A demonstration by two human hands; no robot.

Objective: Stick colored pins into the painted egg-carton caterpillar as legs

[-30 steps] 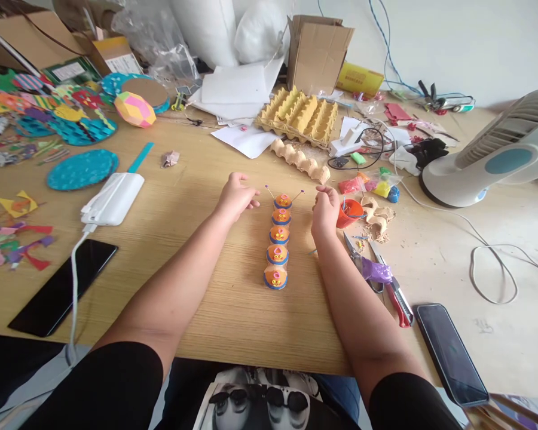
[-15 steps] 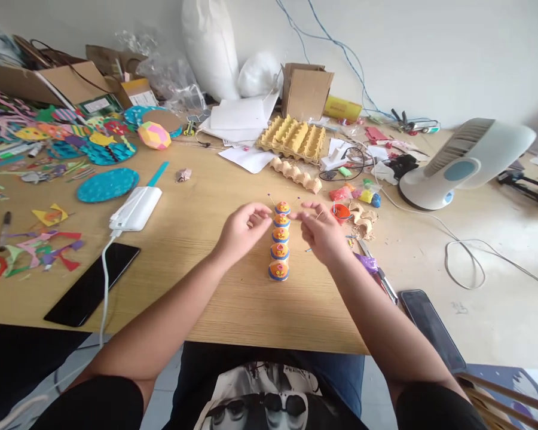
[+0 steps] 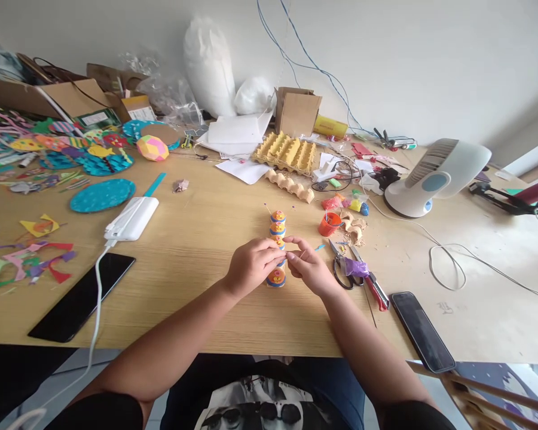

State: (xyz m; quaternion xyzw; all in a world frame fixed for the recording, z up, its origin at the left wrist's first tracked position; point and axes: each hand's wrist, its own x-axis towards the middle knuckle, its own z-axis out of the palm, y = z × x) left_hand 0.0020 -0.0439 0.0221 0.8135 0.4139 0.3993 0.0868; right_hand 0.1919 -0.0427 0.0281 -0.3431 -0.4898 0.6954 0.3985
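Note:
A row of orange egg-carton cups with blue rims and small faces [image 3: 277, 277] stands upright on the table in front of me, like a caterpillar. Two thin feelers with dark tips rise at its far end. My left hand [image 3: 256, 266] and my right hand [image 3: 308, 267] meet just above the middle of the row, hiding some cups. Fingers of both hands are pinched together at the tips. Whatever small thing lies between them is too small to make out. An orange-red cup [image 3: 330, 224] with thin sticks in it stands to the right.
Right of my hands lie scissors [image 3: 342, 276], a purple packet [image 3: 355, 267], a box cutter [image 3: 379, 292] and a phone [image 3: 424, 331]. A fan [image 3: 437, 179] stands beyond. Behind are a yellow egg tray [image 3: 284, 153] and papers. Left lie a power bank [image 3: 134, 219], a tablet-like black slab [image 3: 83, 298] and paper scraps.
Both hands have come towards me and together, from either side of the row's far end to above its middle. The thin stick seen in my right fingers is no longer visible. The view has shifted slightly.

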